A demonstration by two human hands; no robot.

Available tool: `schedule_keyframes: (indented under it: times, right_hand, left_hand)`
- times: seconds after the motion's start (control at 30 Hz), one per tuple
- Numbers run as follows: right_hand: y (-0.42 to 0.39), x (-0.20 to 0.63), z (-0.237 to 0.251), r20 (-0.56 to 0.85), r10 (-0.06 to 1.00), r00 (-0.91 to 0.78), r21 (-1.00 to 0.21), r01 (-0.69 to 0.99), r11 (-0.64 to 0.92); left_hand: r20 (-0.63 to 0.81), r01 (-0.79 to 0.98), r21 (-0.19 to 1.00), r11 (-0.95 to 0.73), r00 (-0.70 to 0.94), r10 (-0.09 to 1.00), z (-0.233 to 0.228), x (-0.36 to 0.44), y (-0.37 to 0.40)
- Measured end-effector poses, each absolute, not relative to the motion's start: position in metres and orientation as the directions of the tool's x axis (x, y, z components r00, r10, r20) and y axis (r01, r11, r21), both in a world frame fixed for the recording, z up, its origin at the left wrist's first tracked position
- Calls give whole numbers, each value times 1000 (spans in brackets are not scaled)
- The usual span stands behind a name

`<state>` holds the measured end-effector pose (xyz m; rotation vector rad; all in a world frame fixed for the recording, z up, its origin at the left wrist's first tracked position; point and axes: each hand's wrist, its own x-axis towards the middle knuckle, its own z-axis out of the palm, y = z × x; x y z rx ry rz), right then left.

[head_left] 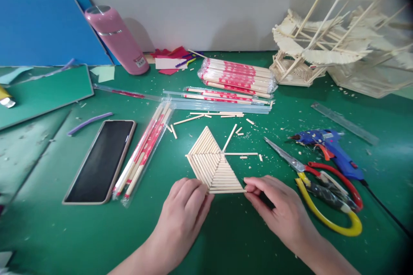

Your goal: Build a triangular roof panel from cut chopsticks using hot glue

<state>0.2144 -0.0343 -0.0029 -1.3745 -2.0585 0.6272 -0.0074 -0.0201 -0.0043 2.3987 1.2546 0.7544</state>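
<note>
Fingers (193, 189) of both hands touch stick triangle (214, 165); chopsticks (238, 76) in wrappers.

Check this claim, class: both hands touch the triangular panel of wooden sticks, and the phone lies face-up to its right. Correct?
Not quite. The head view shows the dark-screened phone left of the triangular panel of wooden sticks, not right. Both the left hand and right hand do touch it.

One head camera looks forward and down, close over the green table (245, 240) (no second view).
</note>
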Motion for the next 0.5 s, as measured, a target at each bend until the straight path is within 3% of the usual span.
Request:
schedule_keyframes:
  times: [0.23, 0.37, 0.5]
  right_hand:
    - [-35, 217, 6, 176, 907, -383, -673, 626, 395]
    - [-40, 217, 15, 194, 904, -380, -687, 606, 402]
    - [-40, 216, 18, 221, 895, -388, -669, 607, 428]
  left_hand:
    - [300, 689, 473, -550, 460, 835, -2, -9, -22]
    - [381, 715, 362, -598, 472, 795, 2, -6, -25]
    - [481, 633, 386, -671, 483, 732, 2, 0, -26]
